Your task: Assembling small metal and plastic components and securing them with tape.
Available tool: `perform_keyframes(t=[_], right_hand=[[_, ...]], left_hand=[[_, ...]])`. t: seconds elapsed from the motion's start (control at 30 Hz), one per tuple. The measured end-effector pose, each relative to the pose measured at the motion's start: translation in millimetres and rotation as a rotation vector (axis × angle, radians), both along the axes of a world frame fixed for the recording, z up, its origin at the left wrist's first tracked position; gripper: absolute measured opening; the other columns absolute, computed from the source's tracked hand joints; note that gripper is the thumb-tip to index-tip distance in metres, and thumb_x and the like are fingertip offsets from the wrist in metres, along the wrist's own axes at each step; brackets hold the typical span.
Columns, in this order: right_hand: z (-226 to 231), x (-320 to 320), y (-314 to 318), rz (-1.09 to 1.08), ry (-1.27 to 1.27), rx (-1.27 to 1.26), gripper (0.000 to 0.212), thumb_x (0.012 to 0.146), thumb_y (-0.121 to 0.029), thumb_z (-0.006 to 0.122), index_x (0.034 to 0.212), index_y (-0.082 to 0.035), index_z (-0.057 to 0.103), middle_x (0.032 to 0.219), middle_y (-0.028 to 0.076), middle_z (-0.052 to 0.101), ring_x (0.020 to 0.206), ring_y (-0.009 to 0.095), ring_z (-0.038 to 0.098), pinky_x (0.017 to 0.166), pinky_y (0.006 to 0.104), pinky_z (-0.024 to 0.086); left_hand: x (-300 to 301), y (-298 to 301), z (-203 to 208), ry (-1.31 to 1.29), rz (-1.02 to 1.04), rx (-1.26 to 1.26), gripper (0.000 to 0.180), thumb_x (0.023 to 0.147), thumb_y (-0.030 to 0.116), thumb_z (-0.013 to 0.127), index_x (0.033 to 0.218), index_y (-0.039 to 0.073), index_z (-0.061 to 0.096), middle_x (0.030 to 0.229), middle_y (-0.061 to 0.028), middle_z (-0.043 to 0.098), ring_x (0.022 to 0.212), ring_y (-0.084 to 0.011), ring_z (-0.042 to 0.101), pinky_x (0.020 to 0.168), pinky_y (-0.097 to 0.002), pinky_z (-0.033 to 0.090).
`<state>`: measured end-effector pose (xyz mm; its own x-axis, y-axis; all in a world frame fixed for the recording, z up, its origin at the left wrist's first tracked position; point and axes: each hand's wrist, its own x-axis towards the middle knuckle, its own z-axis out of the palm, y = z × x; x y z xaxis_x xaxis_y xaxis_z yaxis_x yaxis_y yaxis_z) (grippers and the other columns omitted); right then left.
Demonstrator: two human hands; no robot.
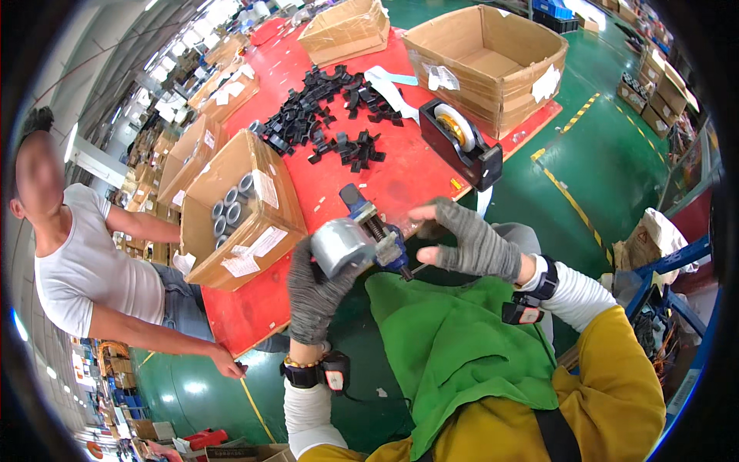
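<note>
left hand [314, 296] grips grey cylinder [341, 245] in blue clamp [379, 231]; right hand [469, 240] spread wide beside it; tape dispenser [462, 143], black parts [327, 115] behind.

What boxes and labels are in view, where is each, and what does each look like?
Open cardboard box, table's left edge: brown, holds grey cylinders, white labels on its side.
Big empty cardboard box, far right: brown, white label patches.
Closed brown carton, far end of red table.

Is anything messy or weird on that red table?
Yes. The small black parts lie in a loose, scattered heap on the red table, not in any box. A white strip trails across them. The big cardboard box hangs over the table's far edge. The left hand holds a grey cylinder.
</note>
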<state>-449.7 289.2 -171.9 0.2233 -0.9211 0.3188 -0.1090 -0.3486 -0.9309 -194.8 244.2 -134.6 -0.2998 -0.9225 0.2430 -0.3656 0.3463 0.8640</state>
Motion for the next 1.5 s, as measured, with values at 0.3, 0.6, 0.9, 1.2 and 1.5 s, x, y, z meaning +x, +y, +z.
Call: perform_keyframes(t=[0.3,0.6,0.9,1.2,1.5], right_hand=[[-64,9,22,-0.069,0.615,-0.182,0.06,0.078,-0.041,0.063,0.121,-0.002,0.049,0.114,0.021,0.054,0.105,0.037,0.051,0.09,0.0434,0.041],[-84,44,17,-0.039,0.604,0.074,0.046,0.078,-0.035,0.063,0.107,-0.001,0.053,0.089,0.019,0.062,0.088,0.037,0.059,0.078,0.0428,0.046],[-101,100,27,0.043,-0.058,0.17,0.033,0.086,-0.026,0.057,0.108,-0.002,0.049,0.09,0.015,0.06,0.085,0.027,0.061,0.077,0.036,0.047],[-113,24,23,0.12,0.135,0.26,0.03,0.085,-0.023,0.06,0.105,-0.002,0.054,0.082,0.016,0.062,0.073,0.025,0.062,0.068,0.0338,0.049],[-212,-120,-19,-0.759,-0.08,0.341,0.051,0.072,0.003,0.057,0.121,-0.005,0.045,0.103,0.01,0.06,0.091,0.021,0.058,0.078,0.0314,0.047]], left_hand=[[-11,-38,-31,-0.129,-0.017,0.008,0.058,0.068,0.016,0.079,0.115,0.002,0.047,0.097,-0.0114,0.061,0.083,-0.0179,0.064,0.071,-0.0302,0.053],[-17,-46,-41,0.001,-0.058,0.059,0.056,0.07,0.012,0.077,0.115,0.002,0.047,0.099,-0.0114,0.06,0.084,-0.0172,0.064,0.071,-0.0295,0.054],[-18,-32,-23,-0.031,-0.018,0.092,0.065,0.07,0.013,0.076,0.124,0.002,0.043,0.112,-0.0148,0.054,0.096,-0.0211,0.06,0.076,-0.0339,0.052],[-59,3,11,-0.834,-0.051,-0.657,0.057,0.066,0.033,0.074,0.116,0.012,0.057,0.137,-0.0187,0.037,0.127,-0.0424,0.03,0.105,-0.0537,0.022],[-117,69,-81,-0.292,-0.702,-0.239,0.041,0.073,0.017,0.07,0.111,0.009,0.057,0.121,-0.0161,0.051,0.111,-0.0352,0.049,0.095,-0.0445,0.04]])
